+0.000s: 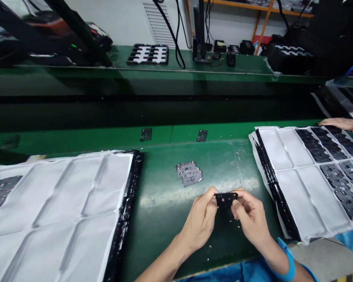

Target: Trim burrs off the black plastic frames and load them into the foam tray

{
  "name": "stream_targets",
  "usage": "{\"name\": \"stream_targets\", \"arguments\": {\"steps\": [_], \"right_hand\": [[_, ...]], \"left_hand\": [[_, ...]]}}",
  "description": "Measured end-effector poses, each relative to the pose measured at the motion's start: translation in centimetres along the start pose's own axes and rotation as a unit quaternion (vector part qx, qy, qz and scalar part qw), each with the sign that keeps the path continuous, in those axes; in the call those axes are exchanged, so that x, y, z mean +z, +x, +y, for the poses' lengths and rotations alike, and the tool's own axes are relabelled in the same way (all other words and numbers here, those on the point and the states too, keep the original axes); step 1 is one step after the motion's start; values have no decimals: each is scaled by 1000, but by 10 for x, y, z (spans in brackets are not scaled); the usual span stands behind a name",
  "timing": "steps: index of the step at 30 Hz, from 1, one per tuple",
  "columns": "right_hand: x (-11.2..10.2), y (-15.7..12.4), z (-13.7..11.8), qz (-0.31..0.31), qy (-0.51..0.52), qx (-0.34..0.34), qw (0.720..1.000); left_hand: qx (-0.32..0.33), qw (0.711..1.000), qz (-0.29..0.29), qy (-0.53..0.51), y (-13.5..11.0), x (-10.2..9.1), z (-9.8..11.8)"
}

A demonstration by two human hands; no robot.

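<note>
Between my two hands I hold a small flat black plastic part [226,199] above the green bench. My left hand [200,219] pinches its left end between thumb and fingers. At its right end, my right hand [250,213] grips with thumb and forefinger; a blue band is round that wrist. Just beyond my hands lies a small overlapping pile of similar dark parts [189,173]. Tiny light crumbs are scattered on the bench below my right hand.
To my left stands a stack of white-lined trays [85,188] with dark parts at its far left. On the right, another lined tray [302,196] holds several rows of parts, with another person's hand [338,123] at its far edge. Two single parts [146,134] [202,135] lie ahead.
</note>
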State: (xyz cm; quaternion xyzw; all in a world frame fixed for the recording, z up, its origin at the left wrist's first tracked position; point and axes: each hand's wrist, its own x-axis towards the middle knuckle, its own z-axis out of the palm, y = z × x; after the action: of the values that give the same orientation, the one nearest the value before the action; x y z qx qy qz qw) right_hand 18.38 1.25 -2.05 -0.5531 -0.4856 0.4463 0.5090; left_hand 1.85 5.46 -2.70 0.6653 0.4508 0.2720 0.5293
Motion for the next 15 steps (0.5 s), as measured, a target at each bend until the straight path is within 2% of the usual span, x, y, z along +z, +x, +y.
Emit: {"name": "stream_targets", "arguments": {"steps": [7,15], "right_hand": [[-3,0,3,2,-12,1,1000],[-1,-2,6,-10,-8,-18,1000]], "left_hand": [[-11,999,-19,-27,-2,-2,3],[-20,999,2,-38,1,-1,0]]}}
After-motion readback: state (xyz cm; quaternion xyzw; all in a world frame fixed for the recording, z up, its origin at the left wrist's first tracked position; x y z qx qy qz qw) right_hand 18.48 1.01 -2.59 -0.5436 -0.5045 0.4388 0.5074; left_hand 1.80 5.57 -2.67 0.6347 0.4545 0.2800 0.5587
